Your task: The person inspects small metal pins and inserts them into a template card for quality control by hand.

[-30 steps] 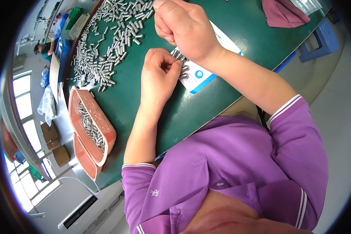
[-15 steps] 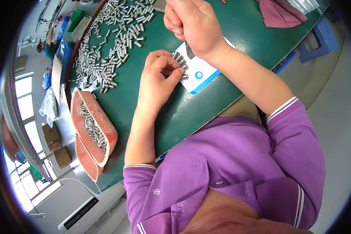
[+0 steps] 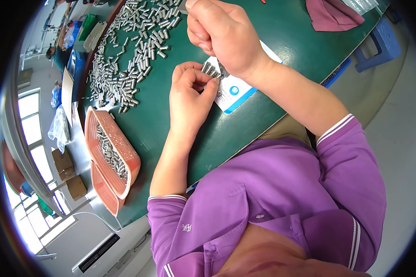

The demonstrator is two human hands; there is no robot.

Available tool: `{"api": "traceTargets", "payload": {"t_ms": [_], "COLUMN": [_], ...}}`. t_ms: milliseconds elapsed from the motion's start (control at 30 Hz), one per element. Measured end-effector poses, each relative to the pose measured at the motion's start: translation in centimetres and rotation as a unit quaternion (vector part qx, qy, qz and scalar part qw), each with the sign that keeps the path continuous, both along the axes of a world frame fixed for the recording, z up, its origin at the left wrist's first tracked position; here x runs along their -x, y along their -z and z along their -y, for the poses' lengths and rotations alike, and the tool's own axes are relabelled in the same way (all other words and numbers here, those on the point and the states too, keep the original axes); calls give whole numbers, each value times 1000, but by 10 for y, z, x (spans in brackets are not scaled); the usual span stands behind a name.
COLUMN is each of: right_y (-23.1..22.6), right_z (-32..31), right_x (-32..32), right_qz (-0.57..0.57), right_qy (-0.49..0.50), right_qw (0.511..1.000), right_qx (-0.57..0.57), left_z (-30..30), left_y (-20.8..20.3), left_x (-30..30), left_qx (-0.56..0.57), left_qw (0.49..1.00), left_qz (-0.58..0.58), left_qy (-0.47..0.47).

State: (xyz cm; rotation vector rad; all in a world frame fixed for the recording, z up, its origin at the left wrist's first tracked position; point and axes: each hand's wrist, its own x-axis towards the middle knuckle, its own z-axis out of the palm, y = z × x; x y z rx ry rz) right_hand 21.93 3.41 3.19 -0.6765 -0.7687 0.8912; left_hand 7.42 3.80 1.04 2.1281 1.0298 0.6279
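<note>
My left hand (image 3: 189, 94) is curled, with thumb and fingers closed at a short row of small metal cylinders (image 3: 210, 70). That row lies on a white sheet with a blue edge (image 3: 240, 94) on the green table. Above the sheet, my right hand (image 3: 224, 39) makes a fist around a flat grey metal tool (image 3: 223, 70). Most of the tool is hidden by the hand, so I cannot tell its kind. Many loose metal cylinders (image 3: 143, 55) are spread over the table beyond my left hand.
A pink plastic basket (image 3: 131, 161) holding more small metal pieces stands at the table's left edge. Purple cloth (image 3: 333, 16) and a clear plastic bag (image 3: 360, 6) lie at the far right. A blue stool (image 3: 379, 46) stands past the table's right edge.
My right fist has shifted slightly left and lower over the sheet, covering more of the grey tool. My left hand stays at the row of cylinders, nearly unmoved.
</note>
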Motion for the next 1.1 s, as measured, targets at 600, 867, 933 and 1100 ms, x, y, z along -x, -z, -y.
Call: {"api": "traceTargets", "payload": {"t_ms": [600,867,933,1100], "right_y": [-2,-4,-4,-6], "right_z": [5,6,6,9], "right_x": [11,2,2,1], "right_qz": [-3,17,12,14], "right_qy": [17,18,23,15], "right_qw": [1000,1000,1000,1000], "right_qx": [8,3,-8,9], "left_z": [0,1,1,2], "left_y": [3,4,4,2], "left_x": [1,1,0,-1], "left_qx": [8,-8,-12,-4], "left_qw": [1000,1000,1000,1000], "left_qz": [2,9,12,-1], "left_qy": [-10,-3,-2,-8]}}
